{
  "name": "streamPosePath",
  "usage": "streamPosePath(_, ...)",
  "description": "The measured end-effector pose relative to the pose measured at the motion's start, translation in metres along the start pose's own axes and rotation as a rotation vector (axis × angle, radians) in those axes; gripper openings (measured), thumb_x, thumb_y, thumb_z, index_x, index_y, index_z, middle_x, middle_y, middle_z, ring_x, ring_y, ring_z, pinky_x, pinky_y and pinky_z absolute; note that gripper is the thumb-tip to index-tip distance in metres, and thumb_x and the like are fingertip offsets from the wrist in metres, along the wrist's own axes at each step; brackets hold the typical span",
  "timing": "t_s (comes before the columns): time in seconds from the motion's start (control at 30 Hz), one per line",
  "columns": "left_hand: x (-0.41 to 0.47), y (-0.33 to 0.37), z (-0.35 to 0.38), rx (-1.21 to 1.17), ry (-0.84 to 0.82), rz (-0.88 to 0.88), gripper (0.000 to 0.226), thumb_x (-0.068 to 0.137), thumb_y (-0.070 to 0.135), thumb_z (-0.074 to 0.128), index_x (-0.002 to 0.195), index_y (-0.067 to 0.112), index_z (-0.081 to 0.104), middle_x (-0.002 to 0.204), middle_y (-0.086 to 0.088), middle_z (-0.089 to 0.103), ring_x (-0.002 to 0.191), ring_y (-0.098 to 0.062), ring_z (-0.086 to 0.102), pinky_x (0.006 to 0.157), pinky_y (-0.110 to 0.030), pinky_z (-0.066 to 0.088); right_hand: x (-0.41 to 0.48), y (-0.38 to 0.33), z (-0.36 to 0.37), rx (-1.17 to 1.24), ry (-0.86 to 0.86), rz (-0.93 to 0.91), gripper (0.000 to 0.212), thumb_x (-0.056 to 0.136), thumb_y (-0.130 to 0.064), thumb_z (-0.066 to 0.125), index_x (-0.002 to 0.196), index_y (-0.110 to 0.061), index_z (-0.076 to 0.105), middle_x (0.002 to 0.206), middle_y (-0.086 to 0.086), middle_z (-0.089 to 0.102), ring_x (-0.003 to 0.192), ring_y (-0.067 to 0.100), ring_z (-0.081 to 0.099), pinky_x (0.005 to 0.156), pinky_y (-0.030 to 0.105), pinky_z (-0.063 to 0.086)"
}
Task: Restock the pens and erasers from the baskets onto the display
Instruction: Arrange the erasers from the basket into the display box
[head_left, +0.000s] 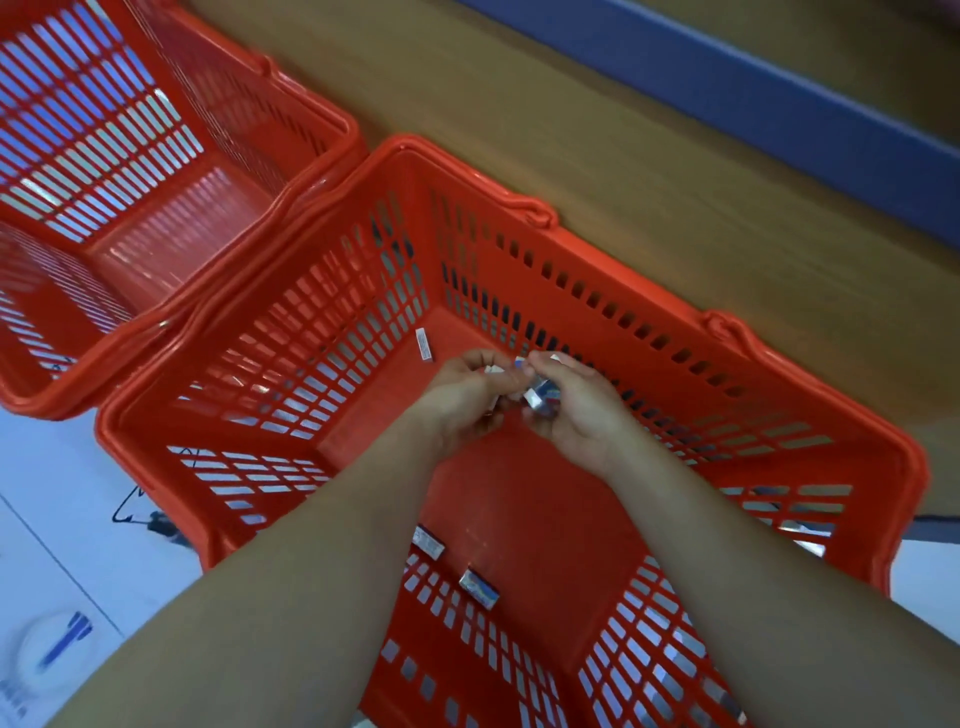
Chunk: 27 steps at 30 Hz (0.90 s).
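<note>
Erasers, small white blocks in blue-silver sleeves (540, 401), are pinched in the curled left hand (467, 397) and right hand (579, 415) low inside an orange plastic lattice basket (545, 519), loose erasers (479, 588) nearer than and beyond the grip; likely light, firm, slick-sleeved, so take across flat faces.

Near basket (623, 280): red slatted plastic, upright, open top, handles folded down along the rim. One small white-labelled eraser (425, 344) lies flat on its bottom at the far-left corner. Two sleeved erasers lie tilted by the near wall, one to the left (429, 541) and one to the right (479, 588), close but apart. Over the bottom's middle, the right hand (576, 415) holds a bunch of silvery-wrapped erasers (540, 401). The left hand (462, 400) pinches a white piece (493, 370), blurred. Second red basket (171, 234): same type, far left, just beside the first.
</note>
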<state>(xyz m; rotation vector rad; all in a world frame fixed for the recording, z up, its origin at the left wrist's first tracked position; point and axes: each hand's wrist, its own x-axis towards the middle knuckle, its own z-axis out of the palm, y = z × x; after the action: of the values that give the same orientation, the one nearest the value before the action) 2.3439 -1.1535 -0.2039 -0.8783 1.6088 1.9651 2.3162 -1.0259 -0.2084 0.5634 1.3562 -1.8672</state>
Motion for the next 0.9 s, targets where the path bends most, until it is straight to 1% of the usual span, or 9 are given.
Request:
streamPosePath(0.1,-0.018,0.021,0.004,-0.013,0.064,0.004,0.013,0.077,0.009,0.063,0.084,0.019,0.060,0.068,-0.004,0.062,0.057,-0.015,0.053,0.052,-0.023,0.034,-0.018,-0.015,0.011,-0.112,0.065,-0.077,0.009,0.096,-0.019,0.055,0.096,-0.018,0.065,0.080,0.005,0.058,0.062,0.014,0.055,0.040,0.018,0.039)
streamPosePath(0.2,-0.056,0.044,0.001,-0.010,0.046,-0.008,0.024,0.079,0.007,0.055,0.098,0.012,0.068,0.073,-0.002,0.068,0.063,-0.016,0.058,0.056,-0.024,0.038,-0.053,-0.034,0.026,-0.041,0.082,-0.074,0.013,0.095,-0.017,0.058,0.106,-0.013,0.062,0.075,0.007,0.058,0.055,0.013,0.051,0.038,0.017,0.034)
streamPosePath(0.3,-0.105,0.069,0.000,-0.090,0.006,-0.024,0.015,0.087,0.013,0.061,0.100,0.009,0.067,0.074,-0.002,0.064,0.059,-0.010,0.058,0.051,-0.020,0.043,-0.097,-0.057,0.049,0.086,0.082,0.011,0.015,0.095,-0.025,0.056,0.095,-0.011,0.062,0.066,0.004,0.059,0.044,0.008,0.047,0.035,0.014,0.026)
streamPosePath(0.37,-0.141,0.090,0.005,-0.147,0.013,-0.029,0.020,0.090,0.019,0.061,0.106,0.008,0.066,0.076,-0.003,0.063,0.057,-0.008,0.058,0.048,-0.019,0.044,-0.133,-0.078,0.063,0.138,0.067,0.055,0.020,0.096,-0.029,0.052,0.089,-0.013,0.062,0.062,0.002,0.058,0.040,0.007,0.044,0.035,0.013,0.022)
streamPosePath(0.53,-0.249,0.160,0.036,-0.312,0.081,-0.046,0.019,0.094,0.025,0.055,0.098,0.011,0.067,0.074,-0.002,0.066,0.049,-0.007,0.056,0.048,-0.018,0.047,-0.238,-0.151,0.091,0.138,-0.022,0.068,0.020,0.096,-0.025,0.050,0.089,-0.016,0.067,0.062,0.001,0.057,0.046,0.009,0.046,0.034,0.013,0.022)
streamPosePath(0.6,-0.293,0.193,0.054,-0.343,0.111,-0.033,0.027,0.091,0.030,0.058,0.099,0.007,0.068,0.074,-0.004,0.064,0.047,-0.007,0.050,0.048,-0.017,0.045,-0.284,-0.185,0.105,0.041,-0.011,0.022,0.019,0.093,-0.028,0.055,0.086,-0.017,0.069,0.062,0.000,0.058,0.046,0.010,0.044,0.036,0.013,0.021)
streamPosePath(0.73,-0.378,0.264,0.089,-0.417,0.163,0.033,0.027,0.079,0.039,0.063,0.082,0.015,0.074,0.063,0.002,0.057,0.047,-0.004,0.042,0.041,-0.013,0.036,-0.377,-0.255,0.135,-0.318,-0.004,-0.191,0.037,0.071,-0.046,0.070,0.081,-0.011,0.070,0.066,0.000,0.065,0.057,0.012,0.054,0.051,0.024,0.041)
streamPosePath(0.8,-0.418,0.301,0.108,-0.498,0.144,0.045,0.028,0.069,0.043,0.064,0.080,0.020,0.076,0.069,0.002,0.062,0.052,-0.003,0.046,0.038,-0.012,0.031,-0.419,-0.290,0.144,-0.379,-0.048,-0.289,0.030,0.068,-0.036,0.077,0.078,-0.008,0.069,0.068,0.002,0.069,0.061,0.010,0.059,0.057,0.023,0.049)
streamPosePath(0.9,-0.463,0.345,0.137,-0.577,0.104,0.067,0.035,0.061,0.047,0.064,0.082,0.023,0.078,0.076,0.000,0.066,0.059,-0.007,0.047,0.038,-0.013,0.023,-0.471,-0.335,0.148,-0.355,-0.153,-0.300,0.019,0.075,-0.016,0.077,0.082,-0.001,0.067,0.067,0.004,0.069,0.058,0.009,0.062,0.056,0.018,0.049)
